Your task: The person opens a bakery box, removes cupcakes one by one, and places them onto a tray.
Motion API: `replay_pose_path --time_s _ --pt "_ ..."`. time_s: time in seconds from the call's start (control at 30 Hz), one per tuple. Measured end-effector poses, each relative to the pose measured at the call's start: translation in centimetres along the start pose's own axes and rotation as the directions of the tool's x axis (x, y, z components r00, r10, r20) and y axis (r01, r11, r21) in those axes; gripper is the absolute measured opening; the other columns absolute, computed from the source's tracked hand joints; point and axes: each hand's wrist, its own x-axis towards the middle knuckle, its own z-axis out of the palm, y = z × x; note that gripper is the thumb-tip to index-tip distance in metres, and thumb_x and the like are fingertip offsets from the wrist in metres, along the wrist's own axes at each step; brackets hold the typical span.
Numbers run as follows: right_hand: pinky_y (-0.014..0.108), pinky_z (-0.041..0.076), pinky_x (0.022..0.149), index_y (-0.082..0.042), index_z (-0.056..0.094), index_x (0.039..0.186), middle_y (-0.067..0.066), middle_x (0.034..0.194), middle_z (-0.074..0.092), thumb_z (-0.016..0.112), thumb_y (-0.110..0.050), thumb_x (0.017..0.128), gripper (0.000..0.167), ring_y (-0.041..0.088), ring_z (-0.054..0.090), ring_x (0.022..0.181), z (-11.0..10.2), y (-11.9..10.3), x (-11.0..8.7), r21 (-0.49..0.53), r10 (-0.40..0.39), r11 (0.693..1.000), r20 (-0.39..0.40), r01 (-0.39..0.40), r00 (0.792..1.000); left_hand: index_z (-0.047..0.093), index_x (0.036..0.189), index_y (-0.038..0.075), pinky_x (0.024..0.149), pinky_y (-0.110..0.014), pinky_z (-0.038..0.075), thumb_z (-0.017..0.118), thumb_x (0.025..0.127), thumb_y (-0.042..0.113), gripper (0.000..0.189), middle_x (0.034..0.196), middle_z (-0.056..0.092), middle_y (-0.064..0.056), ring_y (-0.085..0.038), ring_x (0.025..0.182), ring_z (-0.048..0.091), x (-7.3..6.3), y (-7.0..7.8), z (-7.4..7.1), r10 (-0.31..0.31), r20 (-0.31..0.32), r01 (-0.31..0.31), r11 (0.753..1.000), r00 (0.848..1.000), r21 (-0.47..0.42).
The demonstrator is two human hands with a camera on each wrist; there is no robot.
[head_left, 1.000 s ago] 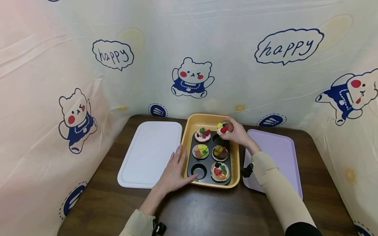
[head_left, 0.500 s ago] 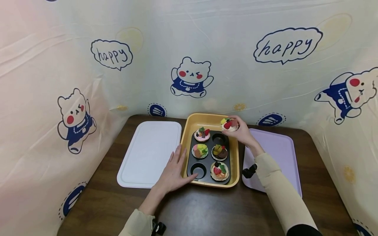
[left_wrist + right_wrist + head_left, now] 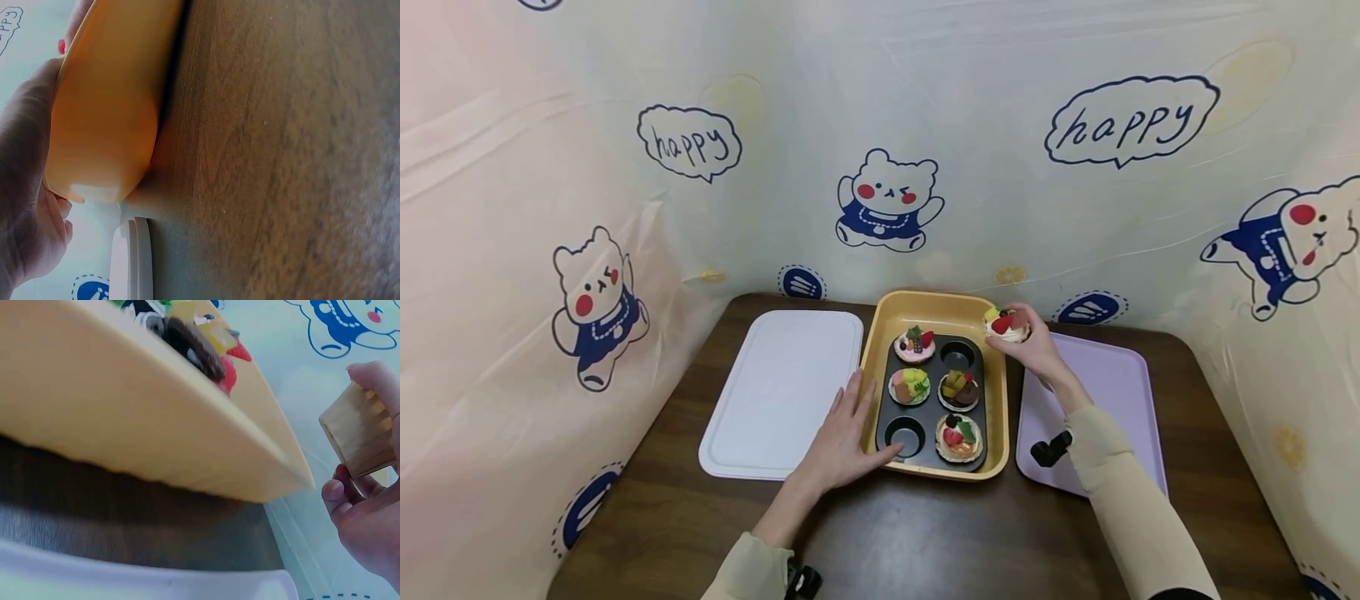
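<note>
My right hand (image 3: pixel 1036 343) holds a toy fruit tart (image 3: pixel 1006 326) with white cream and red and yellow fruit, above the right rim of the yellow tray (image 3: pixel 868 354). In the right wrist view the thumb and fingers grip the tart's pale, ridged cup (image 3: pixel 359 428). Inside the tray lies a dark muffin tin (image 3: pixel 928 425) with two bare cups, one at the far right and one at the near left. Several other toy tarts, such as the near-right one (image 3: pixel 958 438), fill the rest. My left hand (image 3: pixel 842 437) rests on the tray's near-left corner, fingers spread.
On the left of the yellow tray lies a white tray (image 3: pixel 782 392), and on the right a lilac tray (image 3: pixel 1112 383), partly under the right forearm. All stand on a dark wooden table (image 3: pixel 925 533). A patterned curtain (image 3: pixel 985 217) hangs behind.
My right hand has carried the tart away from the far-right cup of the tin, rightward to the tray's rim, leaving that cup bare. The left hand stays in place.
</note>
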Motion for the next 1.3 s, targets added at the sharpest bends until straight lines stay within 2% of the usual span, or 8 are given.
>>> replay_pose_path --time_s 0.17,0.3,0.53,0.63,0.77,0.9,1.17,1.3 --pt "0.030 0.048 0.109 0.001 0.036 0.163 0.031 0.161 0.044 0.077 -0.011 0.099 0.077 0.039 0.051 0.142 -0.9 1.0 -0.7 -0.011 0.034 0.999 -0.004 -0.034 0.999 0.022 0.177 0.015 0.140 -0.058 0.020 0.067 0.088 0.083 0.121 0.189 -0.001 -0.005 -0.036 0.174 0.016 -0.1 0.1 0.0 -0.005 0.001 0.006 1.000 1.000 -0.012" --pt "0.023 0.045 0.105 -0.002 0.037 0.164 0.029 0.164 0.042 0.079 -0.014 0.099 0.078 0.037 0.049 0.144 -1.8 2.1 -1.4 -0.019 0.036 0.999 -0.030 -0.037 0.999 0.023 0.177 0.016 0.140 -0.059 0.020 0.067 0.087 0.083 0.120 0.189 -0.001 -0.005 -0.036 0.174 0.016 -0.1 0.1 0.1 -0.007 0.003 0.007 1.000 1.000 -0.013" --pt "0.020 0.039 0.105 -0.002 0.038 0.165 0.028 0.166 0.043 0.080 -0.012 0.098 0.080 0.035 0.047 0.147 -3.5 3.3 -2.7 -0.026 0.028 0.999 -0.067 -0.029 0.997 0.023 0.177 0.017 0.141 -0.059 0.019 0.068 0.088 0.081 0.119 0.189 0.000 -0.007 -0.037 0.174 0.016 -0.1 0.2 0.1 -0.003 0.005 0.003 1.000 1.000 -0.016" --pt "0.011 0.040 0.099 0.001 0.036 0.164 0.030 0.165 0.042 0.080 -0.008 0.098 0.079 0.032 0.048 0.143 -4.2 3.5 -3.3 -0.025 0.026 0.999 -0.088 -0.028 0.996 0.022 0.177 0.018 0.141 -0.059 0.019 0.069 0.088 0.080 0.117 0.189 -0.001 -0.007 -0.038 0.174 0.016 -0.1 0.2 0.0 0.000 0.006 0.000 1.000 1.000 -0.020" --pt "0.002 0.041 0.091 0.006 0.035 0.160 0.031 0.160 0.044 0.079 -0.004 0.098 0.077 0.014 0.049 0.126 -4.9 4.0 -3.9 -0.022 0.024 0.999 -0.129 -0.027 0.991 0.023 0.177 0.021 0.140 -0.060 0.019 0.069 0.089 0.079 0.115 0.189 -0.002 -0.007 -0.038 0.174 0.015 -0.1 0.2 0.0 -0.003 0.006 0.004 1.000 1.000 -0.025" --pt "0.002 0.039 0.089 0.004 0.036 0.159 0.026 0.157 0.047 0.080 -0.004 0.097 0.077 -0.001 0.045 0.114 -5.5 5.6 -3.8 -0.039 0.010 0.999 -0.188 -0.017 0.982 0.024 0.177 0.023 0.140 -0.061 0.019 0.069 0.089 0.079 0.114 0.189 -0.002 -0.006 -0.038 0.174 0.015 0.0 0.2 0.0 -0.012 0.007 0.012 1.000 1.000 -0.027" --pt "0.003 0.040 0.086 0.001 0.038 0.158 0.029 0.153 0.045 0.084 -0.008 0.095 0.078 0.019 0.049 0.122 -6.6 6.9 -4.3 -0.060 0.036 0.997 -0.247 -0.052 0.968 0.024 0.177 0.027 0.140 -0.061 0.019 0.069 0.089 0.080 0.112 0.189 -0.001 -0.005 -0.038 0.174 0.015 0.1 0.2 -0.1 -0.012 0.003 0.012 0.999 1.000 -0.036" --pt "0.003 0.039 0.085 0.002 0.040 0.157 0.029 0.153 0.048 0.085 -0.010 0.094 0.078 0.017 0.049 0.118 -7.2 7.3 -5.1 -0.077 0.063 0.993 -0.269 -0.087 0.961 0.025 0.177 0.026 0.139 -0.063 0.022 0.070 0.088 0.080 0.113 0.189 0.000 -0.006 -0.040 0.173 0.017 0.0 0.3 0.0 -0.015 0.004 0.015 0.999 1.000 -0.037"
